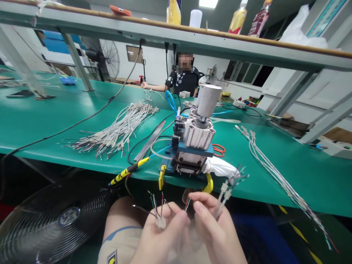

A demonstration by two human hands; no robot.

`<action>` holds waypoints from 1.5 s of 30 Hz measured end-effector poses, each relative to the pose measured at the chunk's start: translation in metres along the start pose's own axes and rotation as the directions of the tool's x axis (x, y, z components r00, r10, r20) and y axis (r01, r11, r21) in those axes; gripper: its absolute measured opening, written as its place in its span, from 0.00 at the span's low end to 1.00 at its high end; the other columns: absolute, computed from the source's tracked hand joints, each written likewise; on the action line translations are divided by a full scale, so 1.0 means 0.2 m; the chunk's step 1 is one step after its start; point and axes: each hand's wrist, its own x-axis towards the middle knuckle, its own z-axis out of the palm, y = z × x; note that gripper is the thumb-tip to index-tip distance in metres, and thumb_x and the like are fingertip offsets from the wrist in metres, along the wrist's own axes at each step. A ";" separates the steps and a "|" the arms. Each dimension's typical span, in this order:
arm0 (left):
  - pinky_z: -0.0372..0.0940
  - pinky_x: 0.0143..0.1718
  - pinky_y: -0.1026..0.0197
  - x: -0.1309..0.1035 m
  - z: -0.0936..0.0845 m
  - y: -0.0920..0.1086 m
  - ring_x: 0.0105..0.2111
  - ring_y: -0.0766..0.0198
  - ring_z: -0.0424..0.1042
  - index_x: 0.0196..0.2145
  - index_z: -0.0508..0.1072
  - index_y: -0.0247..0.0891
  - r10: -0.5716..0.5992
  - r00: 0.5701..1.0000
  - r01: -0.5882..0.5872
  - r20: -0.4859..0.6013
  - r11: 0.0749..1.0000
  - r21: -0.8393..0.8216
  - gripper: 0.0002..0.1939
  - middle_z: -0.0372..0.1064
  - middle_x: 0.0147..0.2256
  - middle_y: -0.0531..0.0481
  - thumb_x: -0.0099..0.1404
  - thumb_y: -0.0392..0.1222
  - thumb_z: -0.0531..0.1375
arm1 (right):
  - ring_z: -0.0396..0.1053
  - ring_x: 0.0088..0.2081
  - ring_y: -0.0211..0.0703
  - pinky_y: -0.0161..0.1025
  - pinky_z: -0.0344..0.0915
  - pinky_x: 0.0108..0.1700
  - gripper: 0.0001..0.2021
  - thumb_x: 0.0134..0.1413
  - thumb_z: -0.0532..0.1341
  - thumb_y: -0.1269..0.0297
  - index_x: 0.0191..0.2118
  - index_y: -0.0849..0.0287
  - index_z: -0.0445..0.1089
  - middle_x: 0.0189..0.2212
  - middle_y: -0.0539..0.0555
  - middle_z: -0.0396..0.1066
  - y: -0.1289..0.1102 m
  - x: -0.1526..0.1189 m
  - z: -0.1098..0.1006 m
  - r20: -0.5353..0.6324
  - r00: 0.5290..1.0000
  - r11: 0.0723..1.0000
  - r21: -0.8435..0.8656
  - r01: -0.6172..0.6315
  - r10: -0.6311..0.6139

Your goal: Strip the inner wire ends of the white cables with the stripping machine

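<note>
Near the bottom centre, my left hand [166,233] is closed around a cable whose thin stripped wires [154,205] fan upward past a whitish sheath end. Fingertips of my right hand [210,220] pinch at fine red, green and white wires [187,203] between the two hands. More cables with clear connectors [225,191] stick up from my right hand's far side. Just beyond the hands, a pneumatic press [195,135] with a knurled metal cylinder stands at the table's edge. A white cloth-like bag [221,167] lies against its right side.
A bundle of white cables [123,126] lies left on the green table [82,110]; more cables [275,176] lie right. A metal ruler [150,141] is beside the press. A floor fan [68,216] stands lower left. Overhead runs a shelf [154,31] with bottles. A person [183,80] sits opposite.
</note>
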 end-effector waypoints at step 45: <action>0.61 0.28 0.67 0.05 -0.01 -0.01 0.25 0.66 0.64 0.21 0.76 0.35 -0.045 0.970 0.046 0.237 0.999 0.001 0.12 0.68 0.22 0.54 0.48 0.41 0.75 | 0.65 0.25 0.42 0.36 0.60 0.26 0.11 0.55 0.66 0.60 0.24 0.58 0.77 0.21 0.51 0.66 -0.03 -0.06 0.00 0.188 0.947 0.768 -0.555 0.320 -0.259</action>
